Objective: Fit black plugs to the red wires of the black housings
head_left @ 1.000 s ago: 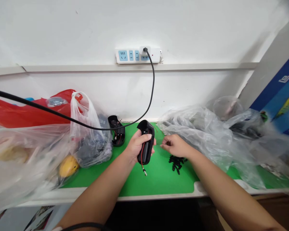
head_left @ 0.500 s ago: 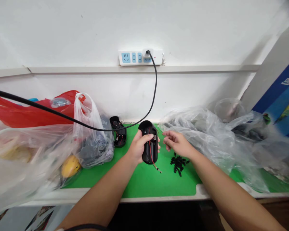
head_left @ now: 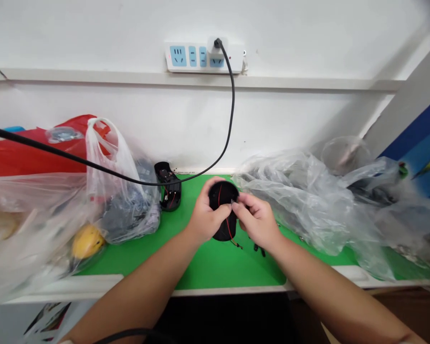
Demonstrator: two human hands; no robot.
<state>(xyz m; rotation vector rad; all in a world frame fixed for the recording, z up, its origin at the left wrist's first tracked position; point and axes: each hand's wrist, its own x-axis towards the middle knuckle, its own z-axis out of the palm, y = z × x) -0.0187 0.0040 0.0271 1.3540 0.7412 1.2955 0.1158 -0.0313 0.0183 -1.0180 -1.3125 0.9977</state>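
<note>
The left hand [head_left: 207, 215] is curled around a black oval plastic housing [head_left: 222, 195], its fingers closed over the housing's left edge and its thumb lying across the face. It has firm hold of the piece. The right hand [head_left: 257, 222] is drawn in with its fingers bunched, and its fingertips [head_left: 233, 204] touch the housing's upper right area, beside a thin red wire [head_left: 228, 227]. Whether they pinch the wire or only rest against the housing cannot be told from this view.

The housing is held just above the middle of the green work mat [head_left: 215, 267], with the wire trailing off its lower edge. On the mat, a second black housing piece [head_left: 168, 187] lies left of the hands, and a few small black pieces [head_left: 260, 249] sit just below the right hand. A clear plastic bag of dark items [head_left: 127, 212] stands at the mat's left end, and crumpled clear plastic sheeting [head_left: 294, 200] covers its right end. Behind the mat, a white power strip [head_left: 200, 57] on the wall feeds a black cord [head_left: 232, 114] that hangs down over it.
</note>
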